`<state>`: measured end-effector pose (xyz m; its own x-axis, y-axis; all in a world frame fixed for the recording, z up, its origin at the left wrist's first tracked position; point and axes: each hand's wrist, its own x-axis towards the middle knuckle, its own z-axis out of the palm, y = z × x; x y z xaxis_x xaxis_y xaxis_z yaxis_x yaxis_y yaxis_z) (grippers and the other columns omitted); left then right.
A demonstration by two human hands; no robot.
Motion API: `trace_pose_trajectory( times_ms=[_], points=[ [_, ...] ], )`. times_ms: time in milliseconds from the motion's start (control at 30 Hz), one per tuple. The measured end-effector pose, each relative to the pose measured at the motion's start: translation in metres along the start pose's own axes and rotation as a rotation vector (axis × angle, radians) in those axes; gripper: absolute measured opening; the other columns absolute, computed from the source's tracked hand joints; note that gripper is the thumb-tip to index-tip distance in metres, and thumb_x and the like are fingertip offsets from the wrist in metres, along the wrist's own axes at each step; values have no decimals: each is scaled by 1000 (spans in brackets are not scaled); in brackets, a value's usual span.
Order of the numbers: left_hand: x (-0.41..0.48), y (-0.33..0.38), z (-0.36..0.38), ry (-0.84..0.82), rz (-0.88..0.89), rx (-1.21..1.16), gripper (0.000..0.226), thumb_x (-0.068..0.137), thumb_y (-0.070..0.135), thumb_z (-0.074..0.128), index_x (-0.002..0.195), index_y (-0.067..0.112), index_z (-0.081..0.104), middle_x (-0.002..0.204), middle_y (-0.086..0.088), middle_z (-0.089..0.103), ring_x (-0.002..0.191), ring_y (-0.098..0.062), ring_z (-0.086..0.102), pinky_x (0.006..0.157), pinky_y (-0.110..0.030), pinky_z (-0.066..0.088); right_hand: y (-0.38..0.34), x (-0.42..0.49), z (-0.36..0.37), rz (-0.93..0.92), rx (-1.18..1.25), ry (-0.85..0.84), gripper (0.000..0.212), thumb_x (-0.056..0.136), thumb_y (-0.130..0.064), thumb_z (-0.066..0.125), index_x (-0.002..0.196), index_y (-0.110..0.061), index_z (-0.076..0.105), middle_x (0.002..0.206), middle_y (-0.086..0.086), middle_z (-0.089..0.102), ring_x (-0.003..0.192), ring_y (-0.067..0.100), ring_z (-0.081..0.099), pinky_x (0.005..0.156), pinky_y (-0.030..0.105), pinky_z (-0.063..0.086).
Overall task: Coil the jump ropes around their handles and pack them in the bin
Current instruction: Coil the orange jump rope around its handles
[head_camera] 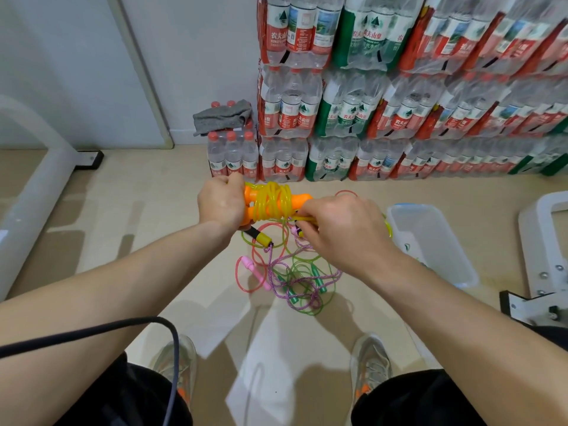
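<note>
My left hand (221, 204) grips the left end of two orange handles (299, 200) held side by side, with a yellow rope (273, 201) coiled around them. My right hand (341, 229) pinches the loose end of that yellow rope at the right end of the handles. Below on the floor lies a tangle of other jump ropes (292, 278): pink handles with a red cord, green handles with a green cord, a purple cord, and a yellow-and-black handle (261, 236). A clear plastic bin (430, 238) stands on the floor to the right, seemingly holding one coiled rope.
Stacked packs of bottled water (399, 96) line the wall behind. A grey cloth (221, 116) lies on a smaller pack. White frame legs (33, 186) stand at left and a white bracket (544, 247) at right. A black cable (172, 348) hangs near my left knee.
</note>
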<state>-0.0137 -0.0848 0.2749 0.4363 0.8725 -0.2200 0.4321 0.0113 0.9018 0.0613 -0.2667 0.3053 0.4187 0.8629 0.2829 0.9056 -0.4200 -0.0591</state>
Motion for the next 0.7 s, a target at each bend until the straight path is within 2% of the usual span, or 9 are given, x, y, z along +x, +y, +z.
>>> trace_pose_trajectory(
  times_ms=[133,233,333,433,533,633,700],
  points=[
    [3,-2,1,-77,-62,-4,32,99,35,41,79,14,55,98,-22,66,79,-40,70,40,-28,50,17,3,-6,-36,241,-43,16,91,-42,69,100,-30,75,88,-5,74,80,24,65,63,33,44],
    [3,-3,2,-125,-101,-14,32,100,36,42,82,13,56,100,-23,67,71,-39,69,38,-25,47,24,5,-9,26,387,16,11,84,-36,79,89,-31,71,77,-11,68,68,14,59,61,33,44],
    [1,-7,5,-164,-130,-70,31,99,36,43,86,11,56,92,-24,67,51,-30,65,38,-26,46,29,9,-14,64,459,51,24,79,-35,84,81,-37,61,65,-23,55,60,-2,52,57,27,36],
    [-3,-7,6,-219,-136,-66,28,100,31,40,87,9,53,76,-21,65,40,-23,59,38,-25,45,32,11,-19,64,506,12,26,77,-33,86,78,-40,62,63,-23,56,60,-1,54,57,23,36],
    [-3,-3,4,-303,-113,-36,27,101,29,38,88,9,50,69,-19,62,41,-23,58,38,-23,44,34,11,-24,32,542,-20,27,78,-29,86,79,-40,61,63,-22,59,66,-3,58,58,11,36],
    [-2,-1,2,-366,-103,2,27,102,29,37,91,7,50,68,-18,62,41,-22,58,38,-24,43,34,9,-25,-6,565,-23,25,79,-29,85,80,-39,62,67,-18,62,68,3,59,58,14,37],
    [-1,0,0,-389,-110,9,29,102,31,38,92,7,50,65,-17,62,41,-22,58,39,-24,43,33,8,-24,-14,570,10,22,79,-31,85,81,-37,64,70,-17,62,68,5,58,59,22,39]
  ],
)
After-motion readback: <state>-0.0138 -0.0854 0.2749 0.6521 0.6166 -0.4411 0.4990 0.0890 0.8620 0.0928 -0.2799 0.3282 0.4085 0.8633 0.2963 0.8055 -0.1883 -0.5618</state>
